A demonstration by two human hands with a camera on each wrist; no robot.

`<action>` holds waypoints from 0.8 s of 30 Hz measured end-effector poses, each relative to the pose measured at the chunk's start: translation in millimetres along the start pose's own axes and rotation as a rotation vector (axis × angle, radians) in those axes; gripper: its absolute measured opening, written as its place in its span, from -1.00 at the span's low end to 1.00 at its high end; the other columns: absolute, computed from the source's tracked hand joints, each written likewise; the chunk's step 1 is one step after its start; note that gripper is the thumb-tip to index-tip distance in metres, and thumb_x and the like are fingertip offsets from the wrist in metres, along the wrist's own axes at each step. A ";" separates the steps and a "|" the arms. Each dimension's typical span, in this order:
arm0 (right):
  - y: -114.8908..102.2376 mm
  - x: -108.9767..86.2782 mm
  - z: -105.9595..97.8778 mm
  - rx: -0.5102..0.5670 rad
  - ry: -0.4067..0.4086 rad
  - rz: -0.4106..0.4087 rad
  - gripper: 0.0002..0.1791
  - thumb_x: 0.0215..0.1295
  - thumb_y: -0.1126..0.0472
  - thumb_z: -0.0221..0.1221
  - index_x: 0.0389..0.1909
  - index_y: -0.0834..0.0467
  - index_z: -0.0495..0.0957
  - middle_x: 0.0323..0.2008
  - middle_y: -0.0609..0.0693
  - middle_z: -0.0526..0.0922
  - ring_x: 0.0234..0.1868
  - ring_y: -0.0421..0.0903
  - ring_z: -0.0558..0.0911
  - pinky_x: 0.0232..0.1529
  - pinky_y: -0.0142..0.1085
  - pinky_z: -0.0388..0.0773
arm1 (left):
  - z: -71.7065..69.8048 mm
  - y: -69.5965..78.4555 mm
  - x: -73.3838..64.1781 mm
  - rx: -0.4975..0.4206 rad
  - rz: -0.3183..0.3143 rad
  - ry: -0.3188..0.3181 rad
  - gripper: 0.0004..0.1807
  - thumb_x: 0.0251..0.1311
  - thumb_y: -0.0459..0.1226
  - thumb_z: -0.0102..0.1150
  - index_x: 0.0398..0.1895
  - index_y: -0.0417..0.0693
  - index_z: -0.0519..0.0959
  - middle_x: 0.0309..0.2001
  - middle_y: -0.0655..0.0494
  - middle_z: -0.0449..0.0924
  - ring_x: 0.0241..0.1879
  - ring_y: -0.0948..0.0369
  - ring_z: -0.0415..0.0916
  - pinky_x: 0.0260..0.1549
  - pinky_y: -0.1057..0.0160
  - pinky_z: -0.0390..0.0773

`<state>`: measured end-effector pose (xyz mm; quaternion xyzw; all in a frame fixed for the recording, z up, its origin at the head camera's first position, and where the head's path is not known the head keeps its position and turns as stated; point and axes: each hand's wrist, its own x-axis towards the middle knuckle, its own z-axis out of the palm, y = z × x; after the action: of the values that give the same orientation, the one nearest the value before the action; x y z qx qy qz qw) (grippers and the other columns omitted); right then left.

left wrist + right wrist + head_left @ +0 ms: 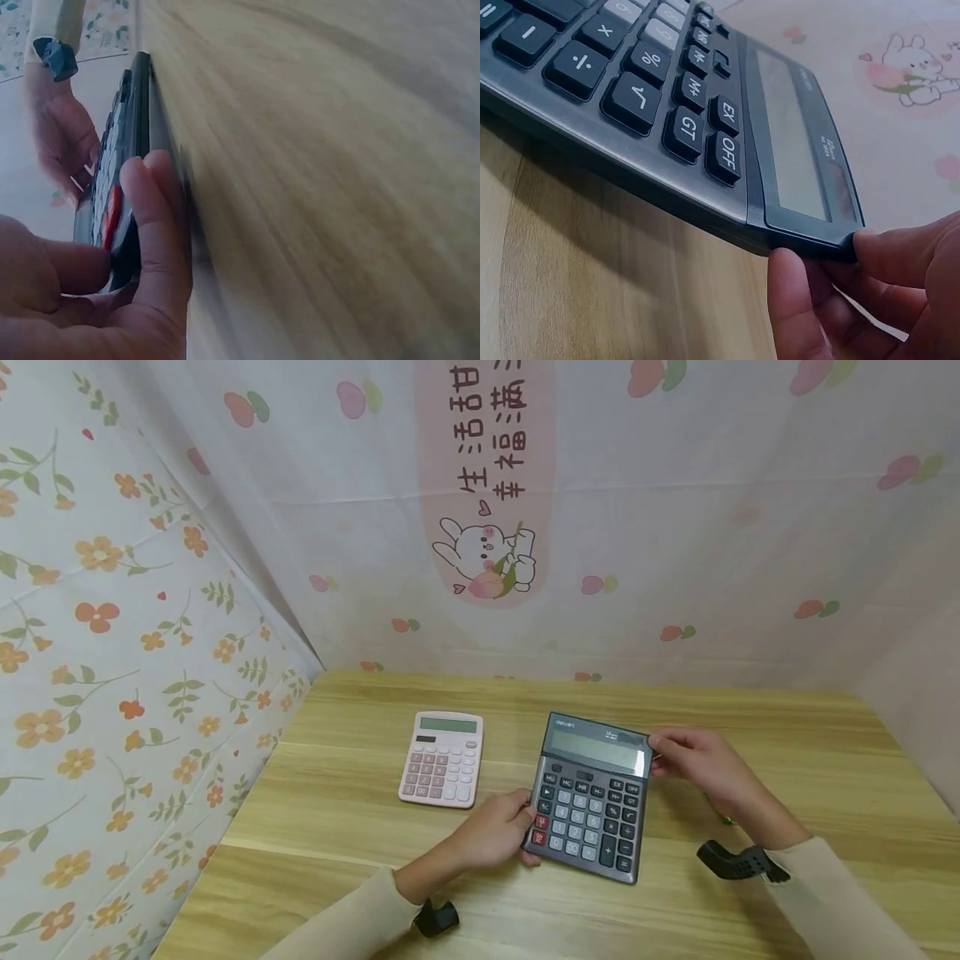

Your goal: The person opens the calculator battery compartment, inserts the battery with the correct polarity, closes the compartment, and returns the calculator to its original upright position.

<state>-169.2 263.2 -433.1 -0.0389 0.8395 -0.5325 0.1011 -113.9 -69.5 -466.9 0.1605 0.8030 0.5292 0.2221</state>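
Observation:
Both hands hold a large dark grey calculator [592,802] with black, light grey and red keys, tilted slightly in the head view. My left hand [491,831] grips its lower left edge, thumb by the red keys and fingers beneath, as the left wrist view shows. At the upper right corner, beside the display [795,142], my right hand [701,764] pinches the casing between thumb and fingers. The right wrist view shows the calculator's side edge raised over the wood, with a shadow below. A smaller pink calculator [442,760] lies to the left of my left hand.
The wooden table [315,827] meets a white patterned curtain [637,527] at the back and a flowered one [150,693] on the left. A small green object [727,818] shows partly behind my right wrist. Black straps [738,862] sit on both wrists.

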 end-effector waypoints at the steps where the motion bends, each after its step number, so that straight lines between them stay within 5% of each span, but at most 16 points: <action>1: -0.1 0.9 0.5 0.001 -0.004 0.006 -0.57 0.79 0.21 0.05 0.25 0.53 0.60 -0.01 0.24 0.75 -0.14 -0.12 0.77 -0.06 -0.28 0.76 | 0.4 -0.5 0.3 0.011 0.002 0.000 -0.75 0.74 -0.29 -0.07 0.08 -0.20 0.62 -0.46 0.14 0.71 -0.51 0.20 0.76 -0.44 0.33 0.58; 12: 3.3 12.0 3.1 0.014 -0.032 0.041 -0.57 0.79 0.21 0.04 0.24 0.55 0.57 -0.04 0.23 0.77 -0.14 -0.10 0.78 -0.06 -0.21 0.78 | -1.0 4.4 1.2 0.269 0.005 0.039 -0.77 0.69 -0.25 0.03 0.05 -0.19 0.63 -0.50 0.21 0.61 -0.60 0.29 0.63 -0.58 0.34 0.51; 24: 2.6 20.5 6.3 0.033 -0.070 0.064 -0.57 0.79 0.22 0.01 0.24 0.56 0.56 -0.05 0.20 0.77 -0.10 -0.05 0.77 -0.07 -0.20 0.79 | -2.1 9.0 1.2 0.407 -0.035 0.029 -0.48 0.60 0.19 0.12 -0.04 -0.10 0.63 -0.65 0.27 0.60 -0.65 0.30 0.56 -0.53 0.28 0.45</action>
<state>-187.8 255.2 -440.7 -0.0290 0.8275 -0.5409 0.1480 -115.8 -67.1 -458.1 0.1805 0.8991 0.3546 0.1824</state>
